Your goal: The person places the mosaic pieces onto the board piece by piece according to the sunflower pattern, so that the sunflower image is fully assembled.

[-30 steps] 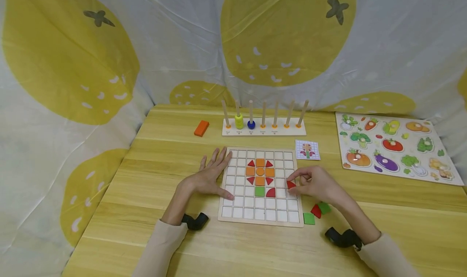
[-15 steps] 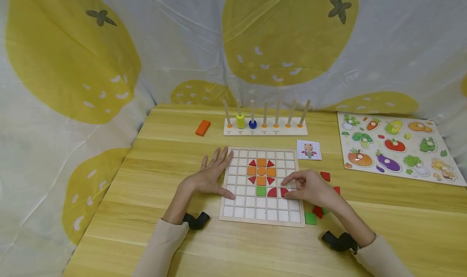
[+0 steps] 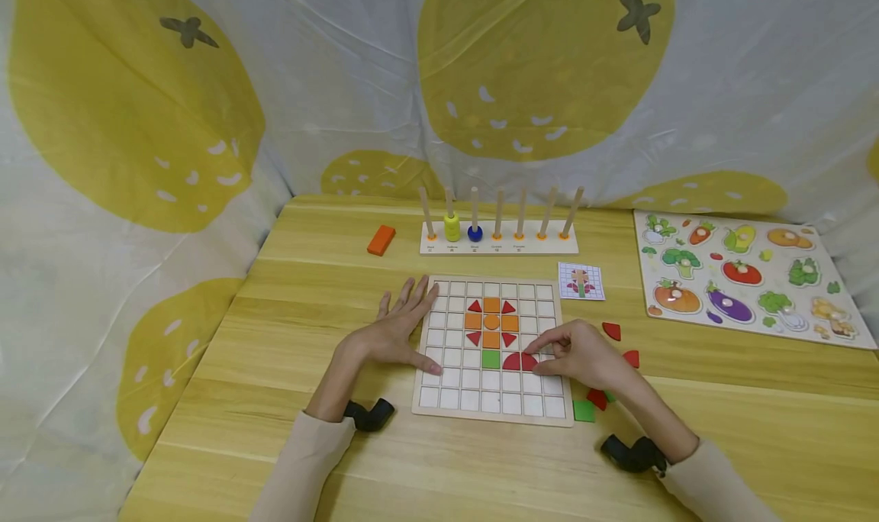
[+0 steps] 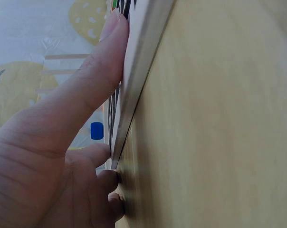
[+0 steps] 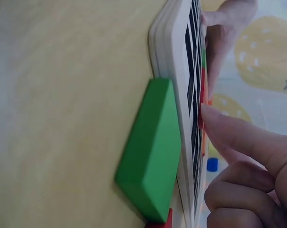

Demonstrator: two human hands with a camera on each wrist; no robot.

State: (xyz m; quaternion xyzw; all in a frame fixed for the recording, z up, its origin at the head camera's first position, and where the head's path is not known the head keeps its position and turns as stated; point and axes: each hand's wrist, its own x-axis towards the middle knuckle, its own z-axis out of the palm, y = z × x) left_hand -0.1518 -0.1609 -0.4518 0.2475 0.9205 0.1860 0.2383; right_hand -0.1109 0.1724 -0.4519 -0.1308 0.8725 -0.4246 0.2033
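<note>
A wooden grid board [image 3: 453, 410] lies on the table, bearing orange squares, an orange disc, small red triangles and a green square [image 3: 491, 359]. Right of that green square is a red quarter-circle tile [image 3: 511, 362]. My right hand [image 3: 580, 352] pinches a second red quarter-circle tile [image 3: 527, 362] between thumb and forefinger, in the cell beside the first. In the right wrist view its thumb [image 5: 229, 126] is at the red tile's edge. My left hand [image 3: 387, 339] rests with spread fingers on the board's left edge, its thumb [image 4: 93, 76] lying over the rim in the left wrist view.
Loose tiles lie right of the board: a green square [image 3: 584, 410] and several red quarter-circles [image 3: 611, 331]. Behind are a pattern card [image 3: 581, 281], a peg stand [image 3: 499, 240] and an orange block [image 3: 381, 240]. A vegetable puzzle [image 3: 755, 278] occupies the back right.
My right hand has moved left over the board with the red quarter-circle tile, from the right edge to beside the first one. My left hand stays at the board's left edge.
</note>
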